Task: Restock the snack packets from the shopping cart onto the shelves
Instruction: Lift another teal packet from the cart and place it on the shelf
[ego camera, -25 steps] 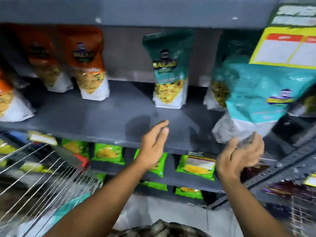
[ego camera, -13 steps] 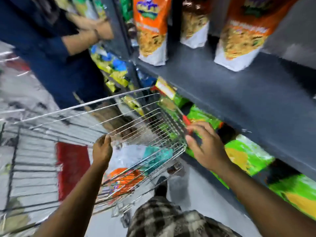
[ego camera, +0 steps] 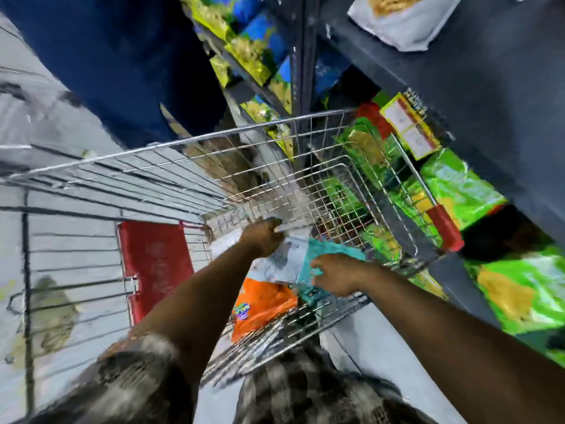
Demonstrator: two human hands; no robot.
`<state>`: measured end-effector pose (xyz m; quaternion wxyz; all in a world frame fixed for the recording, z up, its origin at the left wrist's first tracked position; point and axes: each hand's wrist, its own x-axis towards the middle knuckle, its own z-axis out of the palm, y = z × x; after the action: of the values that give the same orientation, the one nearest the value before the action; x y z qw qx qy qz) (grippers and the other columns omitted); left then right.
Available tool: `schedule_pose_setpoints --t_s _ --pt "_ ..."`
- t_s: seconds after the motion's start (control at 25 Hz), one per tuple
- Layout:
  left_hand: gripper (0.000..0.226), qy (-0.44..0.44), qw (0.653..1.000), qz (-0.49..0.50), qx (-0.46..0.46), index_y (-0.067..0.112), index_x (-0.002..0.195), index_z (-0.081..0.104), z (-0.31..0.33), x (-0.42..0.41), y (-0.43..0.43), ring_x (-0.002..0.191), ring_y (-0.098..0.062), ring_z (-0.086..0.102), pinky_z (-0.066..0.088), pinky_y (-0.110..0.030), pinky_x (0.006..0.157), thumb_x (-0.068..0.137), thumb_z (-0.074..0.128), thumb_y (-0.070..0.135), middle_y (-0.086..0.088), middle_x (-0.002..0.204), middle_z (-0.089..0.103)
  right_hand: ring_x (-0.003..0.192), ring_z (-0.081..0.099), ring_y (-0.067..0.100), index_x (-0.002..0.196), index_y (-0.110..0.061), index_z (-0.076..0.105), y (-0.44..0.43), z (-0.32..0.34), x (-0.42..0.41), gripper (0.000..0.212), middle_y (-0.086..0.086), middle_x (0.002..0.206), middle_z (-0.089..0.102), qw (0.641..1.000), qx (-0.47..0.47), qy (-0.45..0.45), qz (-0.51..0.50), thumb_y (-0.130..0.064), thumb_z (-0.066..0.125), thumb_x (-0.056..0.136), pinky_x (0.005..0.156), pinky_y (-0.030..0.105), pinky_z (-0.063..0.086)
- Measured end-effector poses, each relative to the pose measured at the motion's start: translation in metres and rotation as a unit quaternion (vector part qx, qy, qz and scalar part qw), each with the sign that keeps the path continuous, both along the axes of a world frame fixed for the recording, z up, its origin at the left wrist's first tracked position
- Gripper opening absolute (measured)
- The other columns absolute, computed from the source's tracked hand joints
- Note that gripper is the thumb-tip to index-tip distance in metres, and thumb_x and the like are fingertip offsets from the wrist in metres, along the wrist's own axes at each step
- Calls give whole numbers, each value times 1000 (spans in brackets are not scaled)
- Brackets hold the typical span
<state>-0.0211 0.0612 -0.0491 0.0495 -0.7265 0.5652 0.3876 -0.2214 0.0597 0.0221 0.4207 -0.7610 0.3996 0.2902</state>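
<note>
I look down into the wire shopping cart (ego camera: pixel 214 142). At its bottom lie a teal-and-white snack packet (ego camera: pixel 327 250) and an orange snack packet (ego camera: pixel 263 304). My left hand (ego camera: pixel 263 237) reaches deep into the cart, fingers curled at the white end of the teal packet. My right hand (ego camera: pixel 333 273) is over the cart's near corner, fingers closed on the teal packet's coloured end. The grey shelf (ego camera: pixel 489 96) on the right carries a white-bottomed packet (ego camera: pixel 403 16) at its top edge.
Green snack packets (ego camera: pixel 458 185) fill the lower shelves beside the cart. Yellow-and-blue packets (ego camera: pixel 250 50) sit on the far rack. A person in dark blue clothes (ego camera: pixel 122 62) stands behind the cart. A red cart flap (ego camera: pixel 156 264) and red handle (ego camera: pixel 444 228) show.
My view swung from the shelf down to the cart. Both hands left the shelf and dropped into the cart, and my right hand now grips the teal packet.
</note>
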Motion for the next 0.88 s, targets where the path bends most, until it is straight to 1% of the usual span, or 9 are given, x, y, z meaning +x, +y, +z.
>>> schedule_pose_setpoints --t_s 0.08,0.2,0.28,0.4,0.44,0.52,0.6,0.72,0.88 --pt "57 9 998 -62 13 14 141 43 -13 -13 -23 136 -34 41 36 -43 111 94 47 45 -13 150 44 104 58 32 117 -5 54 2 -6 4 40 19 124 60 997 48 39 41 -35 50 91 77 28 41" --pt "63 19 991 -116 63 9 136 48 -47 -29 -48 128 -34 51 41 -41 104 92 46 54 -17 142 52 108 57 33 118 -5 54 3 -14 5 42 20 125 59 990 101 74 62 -36 50 91 83 31 43" --pt "59 7 977 -169 131 10 113 63 -64 -35 -54 105 -31 62 47 -37 89 88 47 60 -15 117 67 110 59 34 117 -4 56 1 -16 5 38 20 121 61 987 121 90 53 -32 50 92 90 34 48" --pt "39 -14 958 -242 151 13 78 65 -73 -42 -53 78 -23 62 52 -34 73 90 51 48 -3 74 64 112 58 34 120 -2 56 1 -17 2 41 20 123 60 986 126 95 48 -32 48 93 95 36 48" --pt "32 -25 958 -249 137 13 74 65 -70 -43 -53 75 -23 62 52 -33 67 90 52 37 0 67 61 112 57 34 120 -2 55 0 -15 2 42 19 124 59 987 126 94 42 -34 47 94 94 34 48" --pt "26 -40 962 -253 93 13 71 64 -60 -38 -55 73 -23 60 46 -32 62 90 51 26 0 66 59 112 56 34 120 -2 55 -2 -13 4 41 19 124 58 987 128 91 28 -33 47 93 89 32 45" --pt "30 -5 978 -201 61 14 74 63 -50 -24 -53 72 -21 61 46 -29 65 94 48 29 -4 73 63 111 58 35 117 -3 57 -2 -10 7 36 19 121 61 987 138 80 3 -28 51 91 88 33 46" --pt "35 115 993 -20 17 12 70 63 -32 3 -46 52 -9 60 48 -21 56 96 50 31 1 59 64 110 60 35 114 -4 61 -4 -5 7 33 18 117 65 982 156 75 -76 -24 56 88 80 29 42" --pt "44 267 948 172 -30 17 51 54 -21 13 -39 31 -10 49 38 -17 36 94 57 26 2 38 54 108 58 33 119 -3 58 -21 -13 6 37 16 110 61 959 140 63 -238 -25 49 91 89 34 45"
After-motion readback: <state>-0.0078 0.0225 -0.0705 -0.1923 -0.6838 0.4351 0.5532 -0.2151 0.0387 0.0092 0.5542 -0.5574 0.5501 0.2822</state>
